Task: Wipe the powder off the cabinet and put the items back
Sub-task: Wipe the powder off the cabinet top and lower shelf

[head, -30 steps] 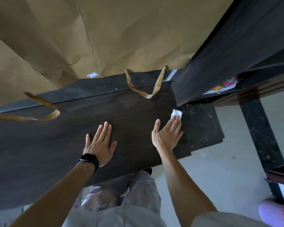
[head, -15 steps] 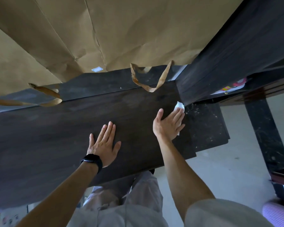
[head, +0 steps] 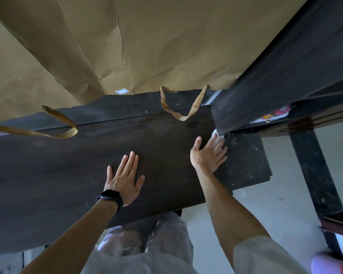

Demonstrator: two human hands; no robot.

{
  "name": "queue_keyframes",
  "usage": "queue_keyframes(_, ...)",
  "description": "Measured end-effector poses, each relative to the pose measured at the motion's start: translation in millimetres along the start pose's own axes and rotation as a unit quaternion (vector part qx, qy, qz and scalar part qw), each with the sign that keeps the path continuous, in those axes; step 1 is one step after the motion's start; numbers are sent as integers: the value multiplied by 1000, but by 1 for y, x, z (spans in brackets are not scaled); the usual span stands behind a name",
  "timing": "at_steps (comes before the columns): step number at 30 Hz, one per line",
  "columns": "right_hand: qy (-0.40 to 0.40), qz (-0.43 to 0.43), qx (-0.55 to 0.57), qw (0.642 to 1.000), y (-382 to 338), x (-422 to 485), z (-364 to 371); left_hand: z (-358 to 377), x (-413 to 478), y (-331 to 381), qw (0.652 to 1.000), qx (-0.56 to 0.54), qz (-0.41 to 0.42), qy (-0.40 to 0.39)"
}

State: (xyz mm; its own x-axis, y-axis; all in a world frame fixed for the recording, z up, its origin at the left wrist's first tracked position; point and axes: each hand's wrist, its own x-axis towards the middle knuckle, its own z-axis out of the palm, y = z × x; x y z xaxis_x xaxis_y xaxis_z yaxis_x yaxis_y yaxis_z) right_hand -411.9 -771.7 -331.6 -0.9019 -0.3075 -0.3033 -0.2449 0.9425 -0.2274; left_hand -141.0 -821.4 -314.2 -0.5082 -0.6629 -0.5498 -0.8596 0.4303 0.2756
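Note:
The dark wooden cabinet top (head: 71, 171) fills the middle of the view. My left hand (head: 125, 177), with a black watch on its wrist, lies flat and open on it. My right hand (head: 209, 153) presses a white tissue (head: 216, 135) onto the top's far right corner, against a dark upright panel (head: 281, 72). Only the tissue's tip shows beyond my fingers. Large brown paper bags (head: 147, 46) lean at the back, their handles (head: 178, 107) hanging over the top.
A lower black speckled surface (head: 246, 159) juts out to the right of the cabinet, with pale specks on it. A dark post (head: 313, 171) stands further right on the pale floor (head: 281, 206). Colourful packaging (head: 273, 115) shows under the upright panel.
My right hand has slid the tissue away from me, up to the corner by the upright panel. My left hand stays flat in place.

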Motion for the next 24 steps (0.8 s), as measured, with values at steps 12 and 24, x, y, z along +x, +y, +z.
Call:
queue_keyframes(12, -15, 27, -5, 1000, 64, -22, -22, 5, -8, 3, 999, -23, -10, 26)
queue_keyframes(24, -60, -457, -136, 877, 58, -142, 46, 18, -57, -3, 999, 17, -16, 47)
